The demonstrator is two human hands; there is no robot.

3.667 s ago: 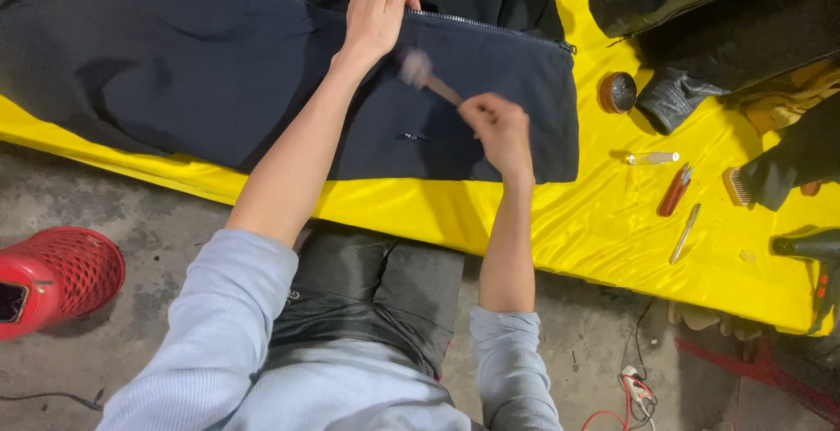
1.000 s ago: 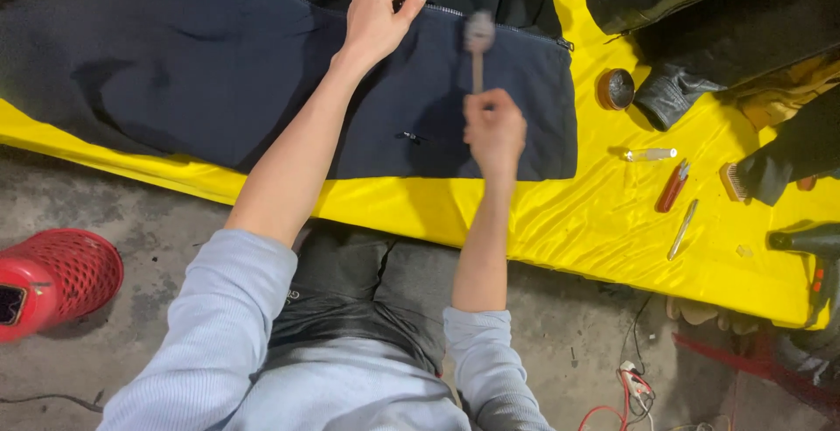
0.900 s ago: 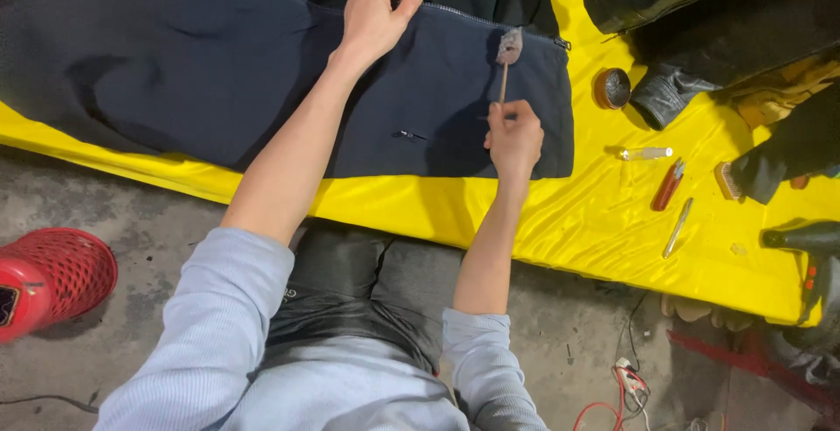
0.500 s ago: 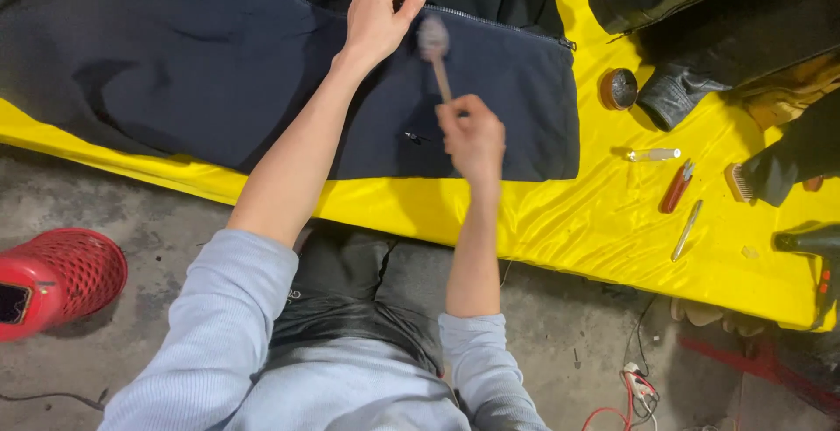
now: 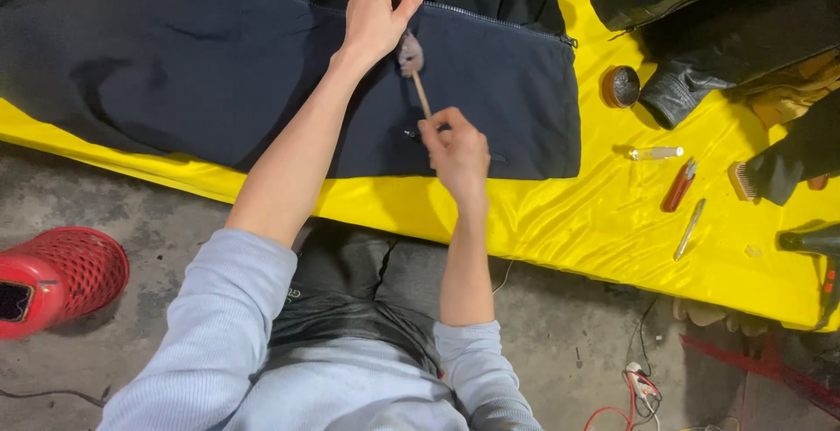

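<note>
A dark navy garment (image 5: pixel 201 72) with a zipper lies spread on a yellow sheet (image 5: pixel 560 212). My left hand (image 5: pixel 378 13) rests curled on the cloth by the zipper line, pinning it down. My right hand (image 5: pixel 455 151) grips the thin wooden handle of a small hammer (image 5: pixel 411 53), whose blurred metal head sits on the cloth just under my left fingers. A small metal fastener (image 5: pixel 411 133) shows on the garment beside my right hand.
To the right on the sheet lie a round tin (image 5: pixel 619 86), a small clear bottle (image 5: pixel 656 153), a red-handled tool (image 5: pixel 677 188), a slim metal tool (image 5: pixel 689 228) and a brush (image 5: pixel 742 181). Dark leather pieces (image 5: pixel 700 11) lie at top right. A red mesh basket (image 5: pixel 52 278) stands on the concrete floor at left.
The hammer swung up and to the right, then came back down to the left; its head is now low, against the cloth by my left fingers. My left hand stayed put.
</note>
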